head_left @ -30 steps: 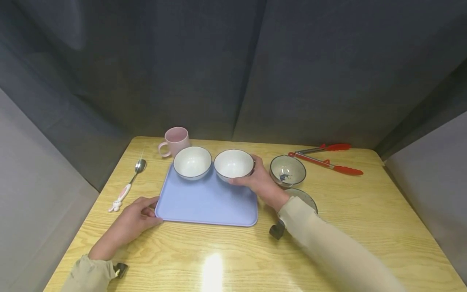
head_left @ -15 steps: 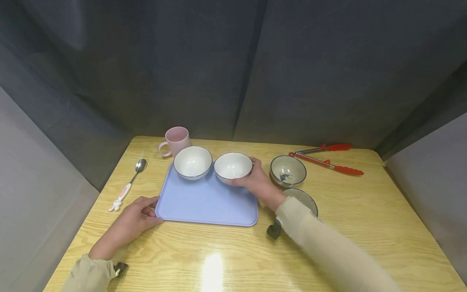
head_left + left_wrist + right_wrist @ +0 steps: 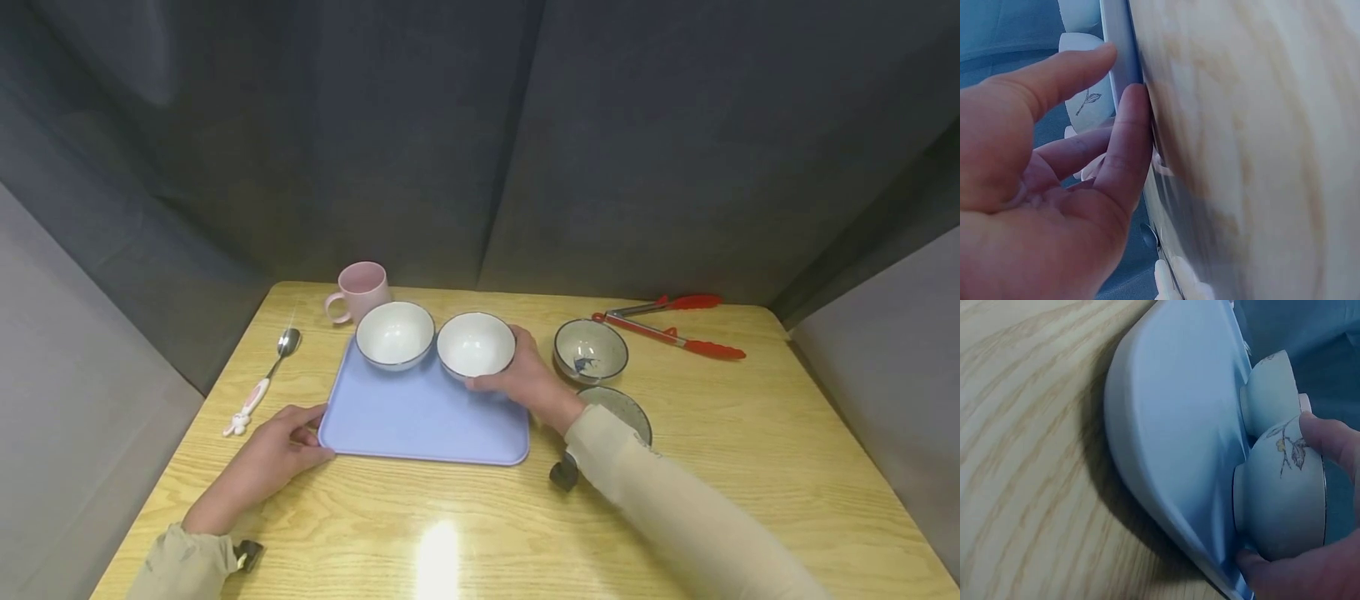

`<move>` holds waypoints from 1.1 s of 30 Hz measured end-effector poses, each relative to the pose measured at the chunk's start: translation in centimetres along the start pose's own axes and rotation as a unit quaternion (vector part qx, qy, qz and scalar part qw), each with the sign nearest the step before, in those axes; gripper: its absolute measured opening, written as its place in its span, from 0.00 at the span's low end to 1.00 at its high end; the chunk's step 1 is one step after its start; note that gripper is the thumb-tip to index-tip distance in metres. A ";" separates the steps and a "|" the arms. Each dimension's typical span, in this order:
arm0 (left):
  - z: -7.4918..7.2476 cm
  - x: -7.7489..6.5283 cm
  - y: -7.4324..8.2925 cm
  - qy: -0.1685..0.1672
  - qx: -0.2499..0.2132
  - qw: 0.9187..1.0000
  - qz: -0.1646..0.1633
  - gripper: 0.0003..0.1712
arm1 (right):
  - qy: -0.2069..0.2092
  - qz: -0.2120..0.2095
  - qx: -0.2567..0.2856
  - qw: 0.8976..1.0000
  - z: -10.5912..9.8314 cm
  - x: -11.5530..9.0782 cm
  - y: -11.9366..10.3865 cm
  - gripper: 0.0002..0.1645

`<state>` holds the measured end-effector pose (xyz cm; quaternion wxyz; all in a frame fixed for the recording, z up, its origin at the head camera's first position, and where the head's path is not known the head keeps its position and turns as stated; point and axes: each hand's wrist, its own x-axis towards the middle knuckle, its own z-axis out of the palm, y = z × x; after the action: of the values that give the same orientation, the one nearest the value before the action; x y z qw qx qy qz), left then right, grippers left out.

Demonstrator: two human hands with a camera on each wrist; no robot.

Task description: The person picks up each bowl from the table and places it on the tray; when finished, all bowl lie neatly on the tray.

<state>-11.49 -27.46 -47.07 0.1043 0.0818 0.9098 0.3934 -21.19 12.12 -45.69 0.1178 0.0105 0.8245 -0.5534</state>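
Observation:
In the head view my right hand [image 3: 528, 379] grips the right side of a white bowl [image 3: 474, 346] with a dark rim. The right wrist view shows this bowl [image 3: 1282, 494] with a painted twig on its outside, its foot at the tray's surface; fingers lie at its rim and near its foot. A second white bowl [image 3: 395, 333] stands just left of it, on the back of a lavender-blue tray [image 3: 427, 425]. My left hand [image 3: 277, 446] holds the tray's front left corner, with its fingertips at the tray's edge in the left wrist view [image 3: 1124, 62].
A pink mug [image 3: 363, 287] stands behind the tray's left end. To the left lies a spoon [image 3: 258, 392] with a rabbit handle. On the right are a grey-beige bowl [image 3: 592, 350], another dish [image 3: 626, 408] partly behind my sleeve, and red-tipped tongs [image 3: 667, 329].
The bowl in my right hand has shifted slightly left and towards me, closer to the other white bowl. My left hand and the tray have stayed in place.

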 end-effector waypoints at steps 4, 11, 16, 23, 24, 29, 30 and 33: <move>0.1 0.0 0.0 0.002 0.001 1.000 0.002 0.43 | 0.013 -0.001 -0.016 1.000 0.2 0.0 -0.1 0.78; 0.1 -0.1 -0.1 0.000 0.000 1.000 0.002 0.44 | 0.026 0.003 -0.030 0.999 0.2 -0.1 -0.1 0.80; 0.0 0.0 -0.2 0.000 0.001 1.000 0.004 0.44 | 0.036 0.001 -0.066 0.997 -0.2 -0.3 -0.7 0.79; 0.1 0.0 -0.3 0.004 0.002 1.000 0.006 0.43 | 0.031 0.005 -0.072 0.997 -0.7 -0.6 -1.3 0.77; 0.1 0.0 -0.3 0.004 0.002 1.000 0.007 0.43 | 0.031 0.004 -0.070 0.997 -0.7 -0.6 -1.4 0.77; 0.1 -0.1 -0.3 0.003 0.000 1.000 0.006 0.44 | 0.032 -0.002 -0.066 0.997 -1.0 -0.9 -1.9 0.74; 0.1 -0.1 -0.3 0.003 -0.001 1.000 0.006 0.44 | 0.033 -0.003 -0.065 0.997 -1.1 -0.9 -2.1 0.74; 0.1 0.0 -0.3 0.001 -0.003 1.000 0.005 0.44 | 0.030 -0.010 -0.062 0.998 -1.4 -1.0 -2.4 0.73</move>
<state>-11.47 -27.61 -47.30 0.1021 0.0853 0.9082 0.3968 -20.78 12.58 -42.79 0.0883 0.0117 0.8603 -0.5020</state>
